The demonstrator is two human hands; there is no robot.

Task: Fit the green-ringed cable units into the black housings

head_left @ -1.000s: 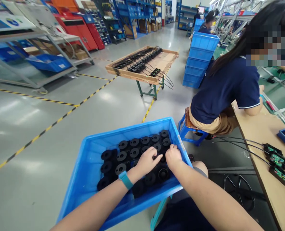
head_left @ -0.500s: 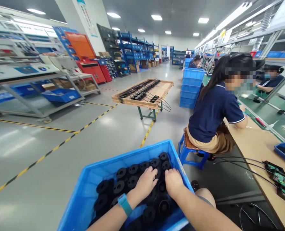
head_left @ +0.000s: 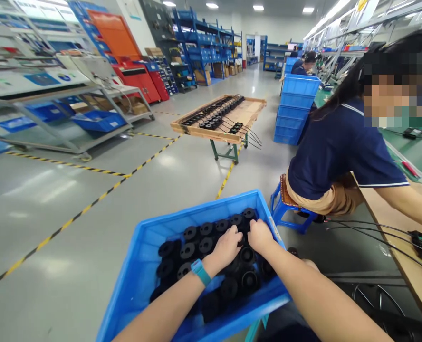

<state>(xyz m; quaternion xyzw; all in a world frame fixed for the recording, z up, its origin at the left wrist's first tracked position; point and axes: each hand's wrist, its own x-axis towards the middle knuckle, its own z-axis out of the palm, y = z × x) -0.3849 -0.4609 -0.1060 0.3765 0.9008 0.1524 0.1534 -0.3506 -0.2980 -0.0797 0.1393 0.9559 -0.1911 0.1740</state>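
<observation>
A blue plastic bin (head_left: 196, 216) stands low in front of me, with several black round parts (head_left: 187, 251) in rows inside it. These parts have a hole in their flat tops. My left hand (head_left: 228, 244), a teal band on its wrist, is over the middle of the bin, its curled fingers closed on a black round part. Just to its right, my right hand (head_left: 260, 235) is inside the bin's right wall with its fingers bent down and closed. What those fingers grip is hidden.
A co-worker (head_left: 346, 142) sits on a blue stool (head_left: 285, 213) at the right, reaching over a bench (head_left: 403, 228) with wired circuit boards. Ahead are a wooden-topped cart (head_left: 250, 114) of black parts and stacked blue bins (head_left: 292, 111). Wheeled racks (head_left: 61, 128) stand left.
My view has tilted down and shifted. Both hands remain close together in the bin, the left nearer the right. The co-worker has leaned and stretched an arm over the bench.
</observation>
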